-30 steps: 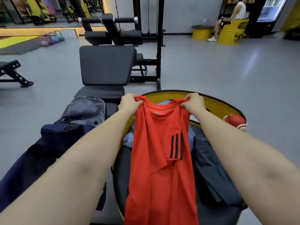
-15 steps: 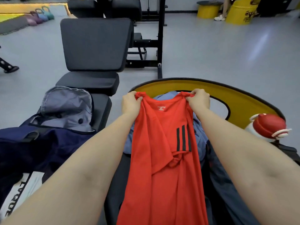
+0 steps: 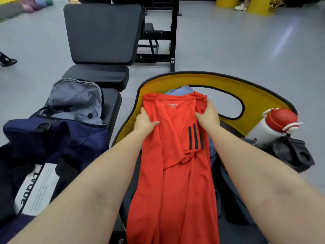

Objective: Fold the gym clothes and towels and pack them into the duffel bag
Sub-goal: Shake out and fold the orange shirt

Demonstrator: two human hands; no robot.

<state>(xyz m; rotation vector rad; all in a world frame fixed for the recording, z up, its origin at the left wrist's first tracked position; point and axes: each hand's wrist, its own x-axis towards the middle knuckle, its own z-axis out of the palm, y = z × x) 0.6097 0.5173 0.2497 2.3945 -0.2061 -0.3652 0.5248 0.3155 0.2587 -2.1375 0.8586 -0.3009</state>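
Observation:
A red sports shirt (image 3: pixel 175 173) with three black sleeve stripes lies lengthwise over other clothes on a dark padded seat with a yellow curved backrest (image 3: pixel 255 95). My left hand (image 3: pixel 145 122) grips the shirt's left edge just below the collar. My right hand (image 3: pixel 208 115) grips its right shoulder. Light blue fabric (image 3: pixel 181 89) shows beyond the collar, and dark grey clothing (image 3: pixel 233 187) lies to the right beneath the shirt. The navy duffel bag (image 3: pixel 58 136) sits open at the left, its grey lining (image 3: pixel 75 97) turned up.
A white bottle with a red cap (image 3: pixel 274 125) leans at the right, beside a black item (image 3: pixel 292 154). A black bench (image 3: pixel 103 36) stands behind the bag, with a rack frame (image 3: pixel 173 32) beyond. A white label (image 3: pixel 35 189) lies on the bag.
The shirt has come down from hanging in the air and now lies on the seat. Both hands slid from the collar corners to lower on the shoulders. The view tilted downward.

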